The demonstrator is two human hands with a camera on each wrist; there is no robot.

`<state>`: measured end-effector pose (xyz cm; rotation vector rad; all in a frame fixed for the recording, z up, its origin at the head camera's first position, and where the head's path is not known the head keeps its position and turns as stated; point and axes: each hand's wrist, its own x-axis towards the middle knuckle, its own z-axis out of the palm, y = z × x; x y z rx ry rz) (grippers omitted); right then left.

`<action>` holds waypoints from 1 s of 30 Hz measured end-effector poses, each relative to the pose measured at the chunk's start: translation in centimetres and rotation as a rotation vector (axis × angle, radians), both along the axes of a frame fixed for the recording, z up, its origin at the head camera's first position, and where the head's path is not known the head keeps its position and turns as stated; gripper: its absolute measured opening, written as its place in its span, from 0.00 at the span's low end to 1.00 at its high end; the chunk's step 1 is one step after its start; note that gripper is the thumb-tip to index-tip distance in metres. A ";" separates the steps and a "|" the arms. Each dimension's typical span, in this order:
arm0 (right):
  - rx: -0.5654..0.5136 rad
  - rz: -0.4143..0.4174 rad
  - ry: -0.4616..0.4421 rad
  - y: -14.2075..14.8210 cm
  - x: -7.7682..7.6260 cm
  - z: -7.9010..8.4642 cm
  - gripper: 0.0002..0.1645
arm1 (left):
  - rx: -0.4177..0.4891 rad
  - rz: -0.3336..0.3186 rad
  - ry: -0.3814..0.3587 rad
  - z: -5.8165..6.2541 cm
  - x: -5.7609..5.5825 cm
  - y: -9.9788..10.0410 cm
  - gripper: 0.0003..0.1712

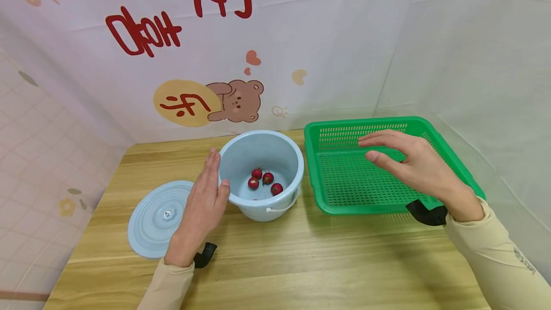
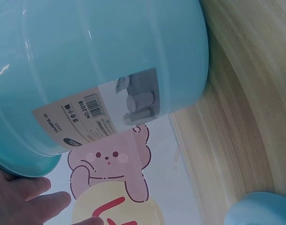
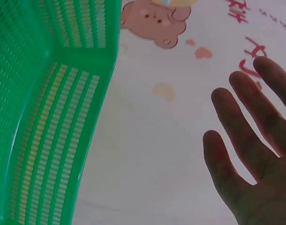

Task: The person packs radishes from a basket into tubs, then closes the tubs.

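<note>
A: Where is the left hand [image 1: 201, 204]?
B: At the left side of the blue bucket [image 1: 258, 211], fingers stretched out nearly straight, grasping nothing. Its fingertips are right by the rim; I can't tell whether they touch.
A: And the right hand [image 1: 419, 161]?
B: Above the green basket [image 1: 344, 176], palm down, fingers relaxed and well spread, with nothing in its hold. The right wrist view shows gaps between the fingers.
A: What's in the bucket?
B: Several small red fruits [image 1: 268, 178] on the bottom, towards the near right. Four show clearly; the near rim hides most of another.
A: How does the bucket stand?
B: Upright on the wooden desk [image 1: 301, 271], its pale handle [image 1: 284, 208] hanging down in front. A printed label [image 2: 98, 105] shows on its wall from the left wrist.
A: The basket?
B: Just right of the bucket, near the back wall.
A: Anything on the other side?
B: The round blue lid [image 1: 150, 219], flat on the desk, partly behind the left hand.
</note>
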<state>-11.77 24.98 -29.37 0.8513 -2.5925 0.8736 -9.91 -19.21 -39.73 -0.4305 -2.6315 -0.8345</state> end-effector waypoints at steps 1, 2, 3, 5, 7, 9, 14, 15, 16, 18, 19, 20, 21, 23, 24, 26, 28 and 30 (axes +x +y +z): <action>0.006 -0.012 -0.047 0.4 -0.1 0.1 0.18 | 0.000 -0.001 0.001 0.0 0.0 0.0 0.37; 0.006 -0.032 -0.106 0.9 -0.2 0.2 0.18 | -0.001 -0.001 0.002 0.0 0.0 0.0 0.37; 0.002 -0.051 -0.169 1.3 -0.4 0.2 0.18 | -0.001 -0.002 0.003 0.0 0.0 0.0 0.37; -0.016 -0.082 -0.290 2.2 -0.8 0.3 0.17 | -0.003 -0.004 0.005 0.0 -0.1 0.0 0.37; -0.018 -0.120 -0.367 3.0 -1.3 0.2 0.17 | -0.003 -0.004 0.005 0.0 -0.1 0.0 0.37; 0.002 -0.140 -0.380 3.9 -2.0 -0.1 0.17 | -0.004 -0.003 0.002 0.0 0.0 0.0 0.37; 0.074 -0.156 -0.381 6.1 -3.7 -1.0 0.17 | -0.008 -0.002 -0.001 0.1 -0.1 0.0 0.37; 0.086 -0.154 -0.390 6.5 -4.0 -1.2 0.17 | -0.008 -0.003 -0.002 0.1 -0.1 0.0 0.37; 0.092 -0.146 -0.404 6.9 -4.3 -1.3 0.18 | -0.009 -0.003 -0.004 0.1 0.0 0.0 0.37; 0.110 -0.138 -0.436 7.6 -5.0 -1.6 0.19 | -0.009 -0.003 -0.003 0.1 0.0 0.0 0.37; 0.119 -0.132 -0.448 7.9 -5.4 -1.7 0.19 | -0.008 -0.002 -0.002 0.1 0.0 -0.1 0.37; 0.126 -0.129 -0.462 8.2 -5.7 -1.9 0.20 | -0.007 -0.003 -0.002 0.1 0.0 -0.1 0.37; 0.132 -0.125 -0.473 8.4 -6.1 -2.0 0.20 | -0.008 -0.003 -0.003 0.1 0.0 -0.1 0.37; 0.144 -0.122 -0.498 8.9 -6.8 -2.3 0.21 | -0.006 -0.002 0.000 0.1 0.0 -0.1 0.37; 0.150 -0.120 -0.507 9.1 -7.1 -2.4 0.21 | -0.005 -0.003 -0.002 0.1 0.0 -0.1 0.38; 0.160 -0.123 -0.525 9.4 -7.5 -2.7 0.22 | -0.003 -0.004 -0.003 0.0 0.0 -0.1 0.38; 0.166 -0.116 -0.543 9.8 -7.9 -3.0 0.23 | 0.000 -0.005 -0.003 0.0 0.0 -0.1 0.37; 0.171 -0.108 -0.559 10.2 -8.2 -3.4 0.25 | 0.001 -0.005 -0.003 0.0 0.0 0.0 0.37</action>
